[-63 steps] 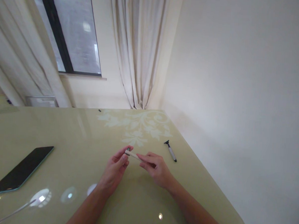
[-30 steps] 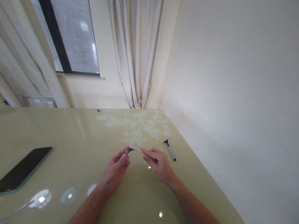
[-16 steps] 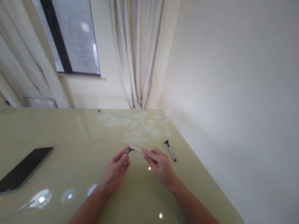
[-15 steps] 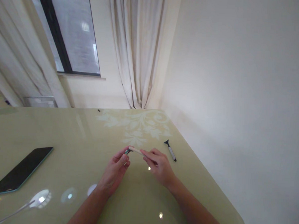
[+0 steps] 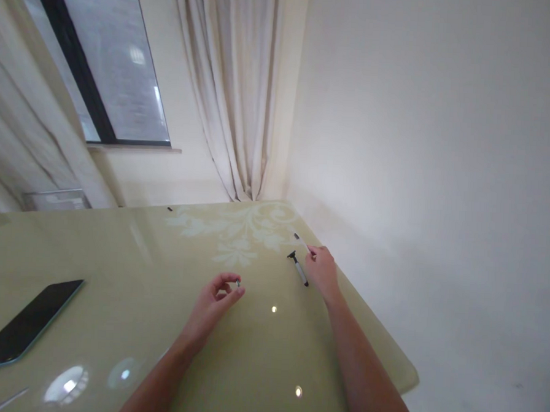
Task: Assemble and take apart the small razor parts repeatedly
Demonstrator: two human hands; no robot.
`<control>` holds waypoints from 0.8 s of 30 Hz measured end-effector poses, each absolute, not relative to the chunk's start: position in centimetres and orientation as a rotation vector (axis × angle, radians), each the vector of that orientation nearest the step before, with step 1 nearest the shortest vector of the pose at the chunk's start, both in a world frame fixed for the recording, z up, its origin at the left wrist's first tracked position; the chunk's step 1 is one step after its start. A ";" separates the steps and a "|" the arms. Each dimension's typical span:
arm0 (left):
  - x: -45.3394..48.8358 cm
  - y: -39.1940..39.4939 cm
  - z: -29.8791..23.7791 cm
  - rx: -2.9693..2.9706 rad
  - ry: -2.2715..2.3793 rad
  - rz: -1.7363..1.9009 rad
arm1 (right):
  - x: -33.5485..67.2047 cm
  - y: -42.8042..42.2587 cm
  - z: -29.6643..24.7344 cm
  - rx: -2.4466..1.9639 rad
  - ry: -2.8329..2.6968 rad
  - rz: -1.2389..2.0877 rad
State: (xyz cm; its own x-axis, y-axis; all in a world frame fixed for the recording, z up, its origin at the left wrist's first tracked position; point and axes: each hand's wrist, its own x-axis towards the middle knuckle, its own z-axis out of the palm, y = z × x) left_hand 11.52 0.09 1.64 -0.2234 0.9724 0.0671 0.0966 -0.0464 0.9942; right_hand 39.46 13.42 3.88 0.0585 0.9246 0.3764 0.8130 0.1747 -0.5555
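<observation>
My left hand [image 5: 215, 302] is over the middle of the table, thumb and fingers pinching a small silvery-green object [image 5: 238, 283]; most of it is hidden, and I cannot tell its kind. Near the table's right edge, my right hand [image 5: 322, 269] is closed on a toothbrush [image 5: 303, 241] with a pale handle and dark bristles. The brush head points away to the left, close above or on the tabletop; I cannot tell which. Just left of that hand lies a razor [image 5: 299, 270] with a black head and grey handle.
A dark tablet [image 5: 26, 323] with a teal edge lies at the left of the glossy greenish table [image 5: 248, 364]. One small black item [image 5: 170, 209] rests by the far edge. A white wall [image 5: 422, 207] borders the right side, and a curtain [image 5: 237, 93] hangs behind.
My right hand has moved right and away from the left, carrying the toothbrush past the razor. My left hand stays in nearly the same place, still pinching the small object. The view has shifted slightly.
</observation>
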 end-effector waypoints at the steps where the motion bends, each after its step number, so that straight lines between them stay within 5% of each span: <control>1: 11.9 0.4 1.6 1.262 1.456 1.338 | 39.9 13.6 3.6 -1.754 -1.797 0.157; 14: 20.3 9.6 0.9 1.767 1.794 1.013 | 40.3 13.7 2.0 -2.049 -1.802 0.092; 24: 19.9 9.2 -0.2 1.863 1.916 0.875 | 38.7 12.5 3.8 -1.902 -1.798 0.050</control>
